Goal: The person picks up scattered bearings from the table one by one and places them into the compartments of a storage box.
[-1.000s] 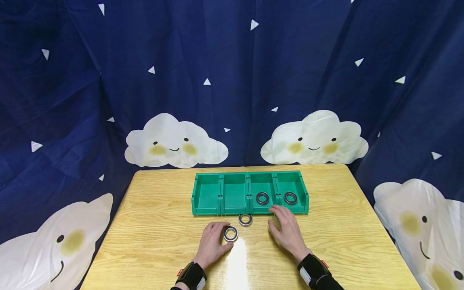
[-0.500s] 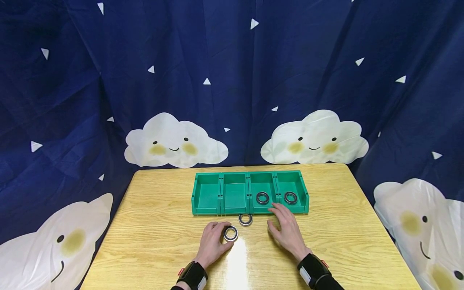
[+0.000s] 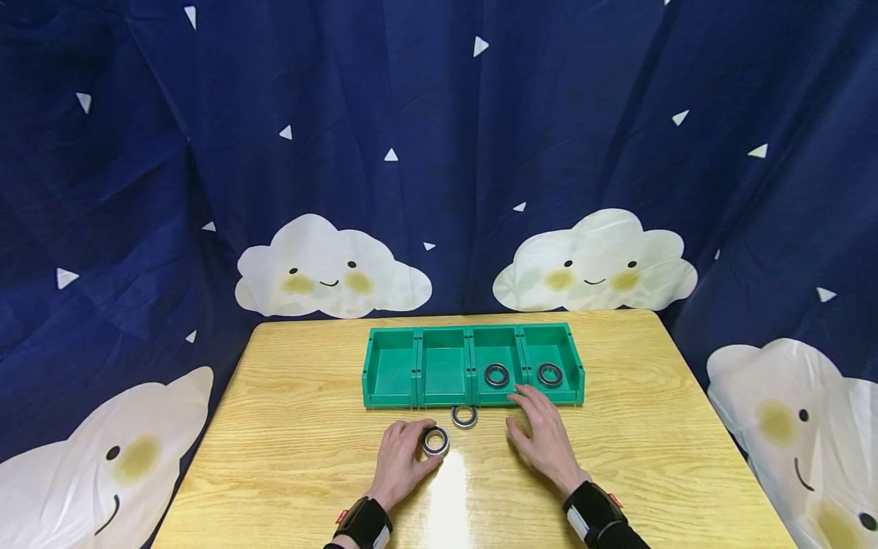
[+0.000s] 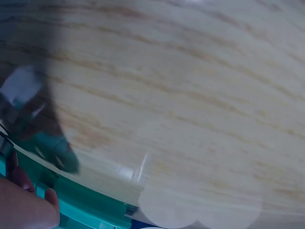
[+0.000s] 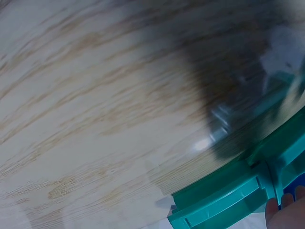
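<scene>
My left hand (image 3: 400,461) pinches a ball bearing (image 3: 425,450) between thumb and forefinger, low over the table in the head view. Just beyond it, a second bearing (image 3: 464,424) lies against the front of the green bins. My right hand (image 3: 545,438) holds nothing; its fingers are loosely bent, with the fingertips at the front lip of the two right-hand bins. One bearing (image 3: 497,383) lies in the third bin from the left and another bearing (image 3: 549,383) in the rightmost bin. Only a few fingers show at the edges of the wrist views.
A row of joined green bins (image 3: 444,370) stands toward the back of the wooden table (image 3: 295,427). Behind the table hangs a dark blue curtain (image 3: 439,114) with white clouds. Black bands (image 3: 365,522) are strapped round both wrists.
The bearing in my left hand has shifted very slightly to the left. My right hand and the other bearings look the same as before.
</scene>
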### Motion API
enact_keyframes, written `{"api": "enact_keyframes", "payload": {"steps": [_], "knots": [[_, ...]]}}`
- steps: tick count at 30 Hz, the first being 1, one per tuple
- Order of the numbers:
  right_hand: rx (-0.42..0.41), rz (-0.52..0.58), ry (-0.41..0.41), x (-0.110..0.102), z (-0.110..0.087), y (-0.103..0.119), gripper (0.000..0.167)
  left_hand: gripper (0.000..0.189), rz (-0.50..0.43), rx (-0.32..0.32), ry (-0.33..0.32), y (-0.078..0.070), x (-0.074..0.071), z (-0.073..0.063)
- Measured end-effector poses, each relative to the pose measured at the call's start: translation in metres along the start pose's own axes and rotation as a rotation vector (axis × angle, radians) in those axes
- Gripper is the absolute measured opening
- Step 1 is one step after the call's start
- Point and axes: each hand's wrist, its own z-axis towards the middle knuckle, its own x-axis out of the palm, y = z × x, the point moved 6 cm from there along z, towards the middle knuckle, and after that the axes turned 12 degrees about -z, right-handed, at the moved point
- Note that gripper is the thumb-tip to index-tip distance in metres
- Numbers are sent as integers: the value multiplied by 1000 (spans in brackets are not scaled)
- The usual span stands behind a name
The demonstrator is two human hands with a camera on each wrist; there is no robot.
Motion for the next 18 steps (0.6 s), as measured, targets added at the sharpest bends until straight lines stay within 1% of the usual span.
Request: {"api": "enact_keyframes", "payload": {"steps": [7,11,18], "knots": [[-13,-3,-21,1,0,0,40,67,-32,-43,-42,0,-6,3],[-10,1,-18,1,0,0,40,71,-78,-63,-61,2,-8,5],[-4,2,-23,-1,0,2,41,77,-168,-118,-64,5,-13,8]]}}
